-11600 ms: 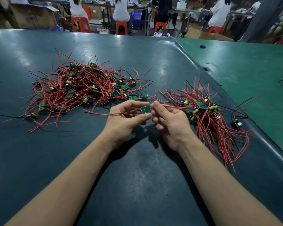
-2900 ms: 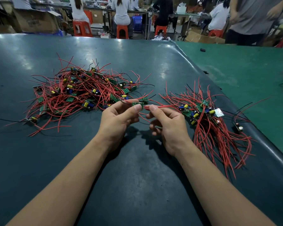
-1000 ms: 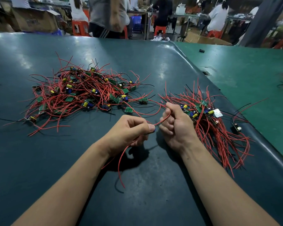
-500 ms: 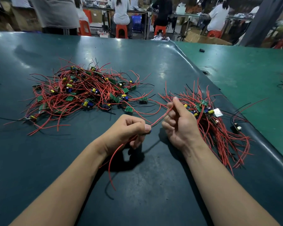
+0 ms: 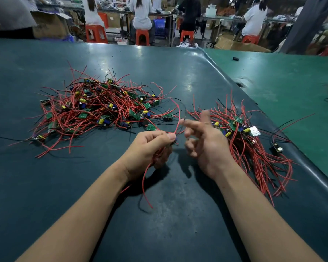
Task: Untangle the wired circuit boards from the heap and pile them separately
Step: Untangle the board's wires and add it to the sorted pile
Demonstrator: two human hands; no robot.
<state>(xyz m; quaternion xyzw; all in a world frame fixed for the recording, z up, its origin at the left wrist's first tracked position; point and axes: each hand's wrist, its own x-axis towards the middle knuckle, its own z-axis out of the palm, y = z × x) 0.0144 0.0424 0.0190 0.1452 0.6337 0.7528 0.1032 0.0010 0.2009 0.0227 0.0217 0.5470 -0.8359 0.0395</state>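
Note:
A tangled heap [image 5: 102, 110] of small green circuit boards with red and black wires lies on the dark table [image 5: 159, 214] at the left. A second, sorted pile [image 5: 250, 148] of wired boards lies at the right. My left hand [image 5: 150, 150] grips one board, mostly hidden in the fingers; its red wires [image 5: 146, 186] hang below the hand and one loops up to the right. My right hand [image 5: 203, 140] hovers beside it, blurred, fingers spread, holding nothing.
A lone board with black wires [image 5: 276, 148] lies near the table's right edge. A lighter green table [image 5: 292, 87] adjoins at the right. Several seated people and orange stools [image 5: 140, 35] are behind the table's far edge.
My right hand has let go of the red wire it was pulling and has opened. The wire now loops free above my left hand, which keeps its grip.

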